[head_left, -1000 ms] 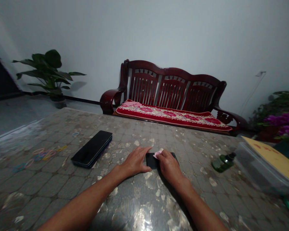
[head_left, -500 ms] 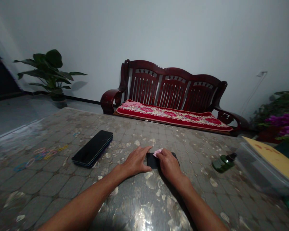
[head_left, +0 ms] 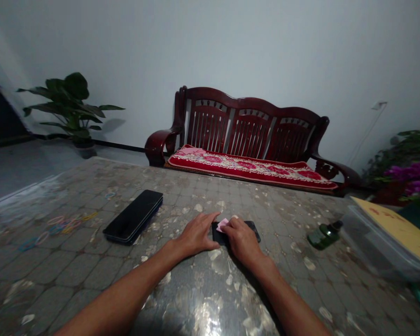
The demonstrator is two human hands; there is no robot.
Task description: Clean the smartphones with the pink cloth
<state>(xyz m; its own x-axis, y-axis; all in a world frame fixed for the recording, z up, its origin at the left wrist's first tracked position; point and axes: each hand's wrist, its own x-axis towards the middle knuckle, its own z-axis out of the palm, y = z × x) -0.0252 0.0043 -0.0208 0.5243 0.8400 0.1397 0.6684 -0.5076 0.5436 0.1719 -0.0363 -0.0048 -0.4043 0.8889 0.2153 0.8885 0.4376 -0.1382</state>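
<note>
A dark, flat, rectangular object that looks like a phone (head_left: pixel 253 230) lies on the table in front of me, long side running left to right. My left hand (head_left: pixel 197 233) rests at its left end, thumb and forefinger spread apart around that end; whether they press on its edges I cannot tell. My right hand (head_left: pixel 243 239) is over the object's middle and hides part of it. Its fingers are closed on a small pink cloth (head_left: pixel 222 224), pressed onto the dark surface near the left end.
Left of my hands lies a stack of black phones (head_left: pixel 135 217), with several coloured rubber bands (head_left: pixel 68 225) beyond. On the right stand a green bottle (head_left: pixel 324 235) and a clear plastic box (head_left: pixel 371 242) under a yellow sheet (head_left: pixel 395 228). Behind the table is a wooden bench (head_left: pixel 252 130).
My right hand has slid slightly left with the pink cloth across the dark object, toward my left hand. The left hand stays nearly in place.
</note>
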